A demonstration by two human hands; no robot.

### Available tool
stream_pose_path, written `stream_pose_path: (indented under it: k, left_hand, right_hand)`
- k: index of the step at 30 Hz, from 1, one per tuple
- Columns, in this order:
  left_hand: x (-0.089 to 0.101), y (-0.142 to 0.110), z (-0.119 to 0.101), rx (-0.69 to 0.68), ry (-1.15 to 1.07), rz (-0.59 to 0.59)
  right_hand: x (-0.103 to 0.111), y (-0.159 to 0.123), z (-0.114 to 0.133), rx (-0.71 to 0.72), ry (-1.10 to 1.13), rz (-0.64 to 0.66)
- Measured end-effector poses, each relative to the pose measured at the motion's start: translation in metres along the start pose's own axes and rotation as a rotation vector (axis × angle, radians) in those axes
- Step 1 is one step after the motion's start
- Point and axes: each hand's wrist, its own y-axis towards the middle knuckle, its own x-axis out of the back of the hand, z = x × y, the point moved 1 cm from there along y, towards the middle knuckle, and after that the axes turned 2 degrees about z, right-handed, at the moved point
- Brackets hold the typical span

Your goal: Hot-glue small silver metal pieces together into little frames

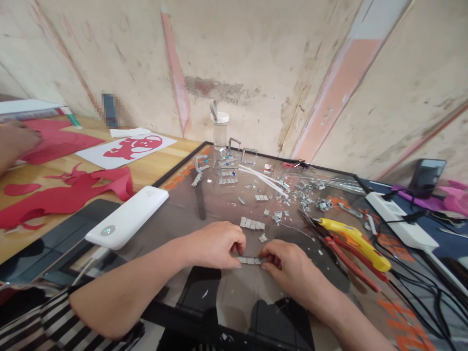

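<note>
Pinching with thumb and curled fingers, our left hand (215, 243) has one end of a grey segmented strip (250, 261), near the front of the dark tabletop (175, 212); our right hand (288, 263), likewise nearly closed, grips the other end. Further right, we have red-handled pliers (349, 265) beside a yellow tool (365, 249).

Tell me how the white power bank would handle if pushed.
The white power bank would probably slide rather than roll, being a flat slab. Its smooth casing may feel slippery. The attached cable might tug at one end.
</note>
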Motion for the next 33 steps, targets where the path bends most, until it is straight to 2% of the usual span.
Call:
stream_pose_path:
  k: [22, 33]
  left_hand:
    - [-0.0057, 0.0005, -0.0033, 0.015, 0.054, -0.018]
    - [-0.0047, -0.0001, -0.0052, 0.029, 0.069, -0.016]
  right_hand:
    - [-0.0012, -0.0018, 0.005, -0.032, 0.032, 0.032]
    - [-0.0043, -0.0009, 0.004, -0.008, -0.003, 0.003]
